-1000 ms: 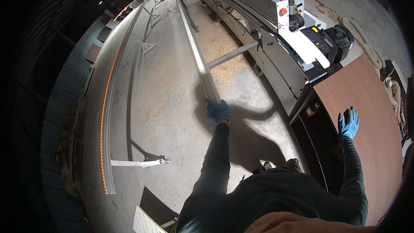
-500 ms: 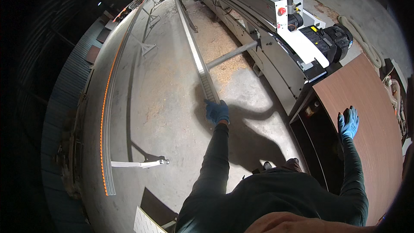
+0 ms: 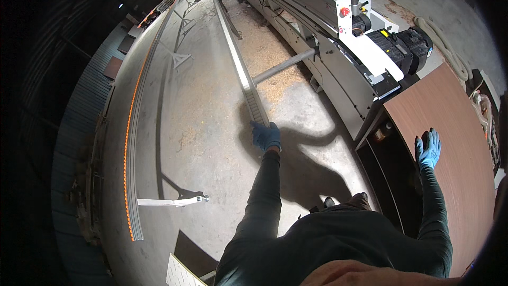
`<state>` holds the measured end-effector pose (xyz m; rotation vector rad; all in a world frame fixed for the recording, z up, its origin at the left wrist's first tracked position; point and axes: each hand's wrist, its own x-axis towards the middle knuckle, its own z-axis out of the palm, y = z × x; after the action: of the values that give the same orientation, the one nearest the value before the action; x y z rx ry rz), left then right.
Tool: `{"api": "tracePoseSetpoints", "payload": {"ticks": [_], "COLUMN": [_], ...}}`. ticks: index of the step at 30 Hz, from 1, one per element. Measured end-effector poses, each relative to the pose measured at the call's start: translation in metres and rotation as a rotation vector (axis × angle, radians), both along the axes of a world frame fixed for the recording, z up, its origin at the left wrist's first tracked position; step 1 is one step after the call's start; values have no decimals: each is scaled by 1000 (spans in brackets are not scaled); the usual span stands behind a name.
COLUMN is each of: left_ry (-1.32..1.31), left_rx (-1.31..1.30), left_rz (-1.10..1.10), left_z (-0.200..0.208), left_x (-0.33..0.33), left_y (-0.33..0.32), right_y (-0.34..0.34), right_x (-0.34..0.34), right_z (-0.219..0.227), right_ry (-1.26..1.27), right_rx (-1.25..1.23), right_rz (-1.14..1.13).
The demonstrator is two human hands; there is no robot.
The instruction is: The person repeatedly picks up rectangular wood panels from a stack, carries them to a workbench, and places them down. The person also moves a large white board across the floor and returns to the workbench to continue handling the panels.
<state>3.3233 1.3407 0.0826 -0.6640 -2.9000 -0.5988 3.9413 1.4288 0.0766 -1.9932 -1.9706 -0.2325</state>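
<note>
In a blue glove, my left hand [image 3: 266,136] is closed round the near end of a long metal support rail [image 3: 238,63] with a ribbed, light top strip. The hand covers the tip of this rail. My right hand [image 3: 427,148], gloved too, lies with fingers spread on the brown wood-grain top of a cabinet [image 3: 455,180]. Nothing is held in it. Under that top, the cabinet's open front shows dark shelves, with a small object inside that I cannot make out.
A long grey machine [image 3: 328,63] with a red button [image 3: 345,11] and black motors [image 3: 402,47] runs along the right. A bar [image 3: 286,66] joins it to the rail. Left stands a long rail with orange rollers [image 3: 136,95]. Sawdust [image 3: 278,82] covers part of the floor.
</note>
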Motion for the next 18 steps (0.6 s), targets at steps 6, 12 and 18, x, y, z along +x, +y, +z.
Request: {"api": "tracePoseSetpoints", "payload": {"ticks": [6,12,18], "left_ry": [9,16,24], "left_rx": [26,-19,30], "left_rz": [1,9,-2], "left_z": [-4,2,1], "left_x": [-1,1,4], "left_y": [1,0,-1], "right_y": [2,4,4], "right_x": [3,4,5], "right_z": [-5,-8,-7], "right_ry": [-3,0,-17], "right_rx": [48,72,15], "right_rz": [29,32,4]}}
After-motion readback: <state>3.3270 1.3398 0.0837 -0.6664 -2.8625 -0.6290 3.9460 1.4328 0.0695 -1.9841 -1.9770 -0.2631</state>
